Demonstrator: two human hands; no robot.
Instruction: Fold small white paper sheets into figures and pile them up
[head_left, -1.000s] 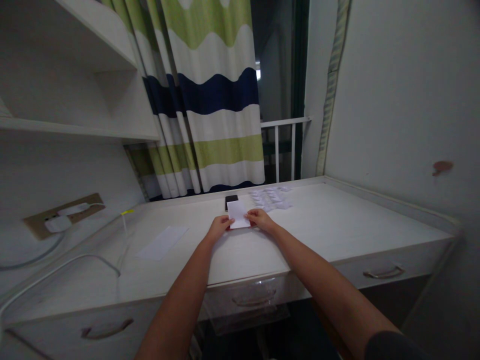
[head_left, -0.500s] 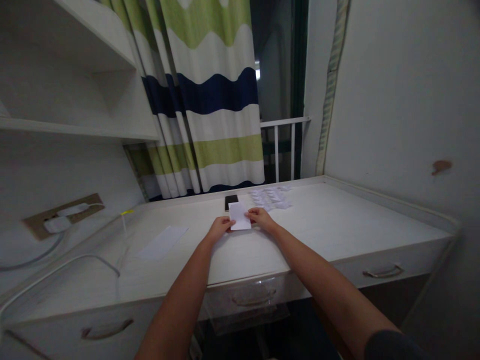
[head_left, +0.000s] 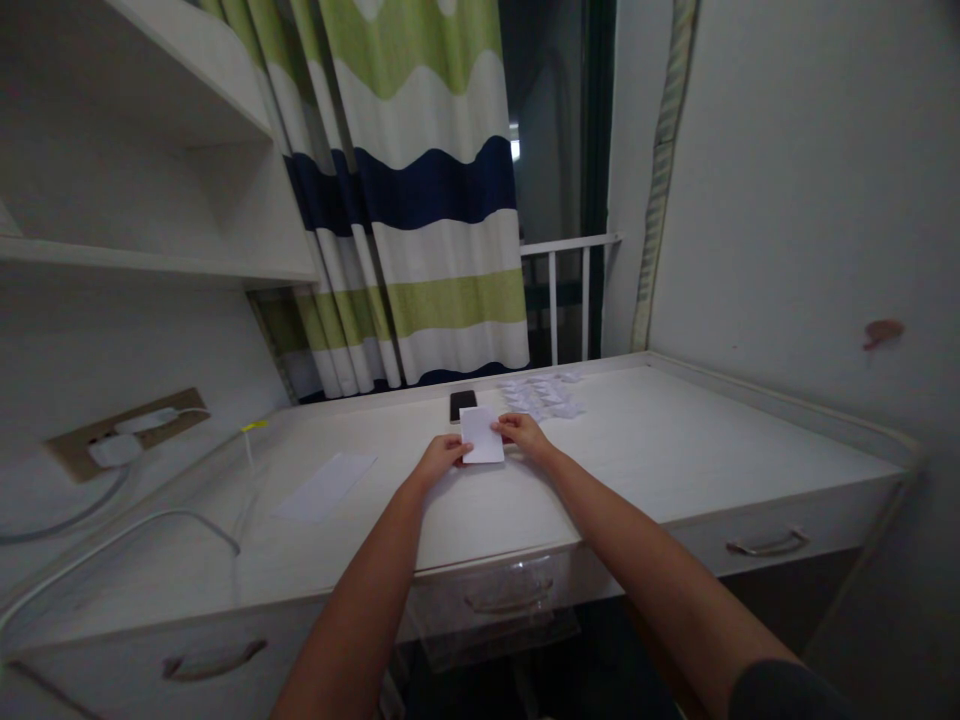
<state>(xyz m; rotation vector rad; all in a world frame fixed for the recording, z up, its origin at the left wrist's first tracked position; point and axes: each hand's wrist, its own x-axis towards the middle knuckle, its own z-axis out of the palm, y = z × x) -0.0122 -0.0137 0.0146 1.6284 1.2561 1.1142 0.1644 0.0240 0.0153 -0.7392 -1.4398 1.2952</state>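
Note:
A small white rectangle of paper [head_left: 481, 440] is held upright between my two hands, just over the desk. My left hand [head_left: 441, 458] pinches its left edge, thumb in front and fingers behind. At the upper right edge, my right hand [head_left: 519, 432] grips it the same way. Behind the paper lies a dark phone [head_left: 463, 404], its lower part covered by the sheet. Several small folded white paper pieces [head_left: 541, 394] sit in rows beyond my right hand. Whether the held paper has folds, I cannot tell.
Flat white sheets [head_left: 327, 486] lie on the white desk [head_left: 675, 440] to the left. A pale cable [head_left: 172, 512] loops over the desk's left side near a wall socket with chargers [head_left: 116, 447]. A striped curtain [head_left: 442, 250] hangs behind, and a shelf [head_left: 150, 258] juts out at upper left.
The paper has come slightly lower and to the right, and my right hand has shifted slightly up along its edge. Both hands keep their hold.

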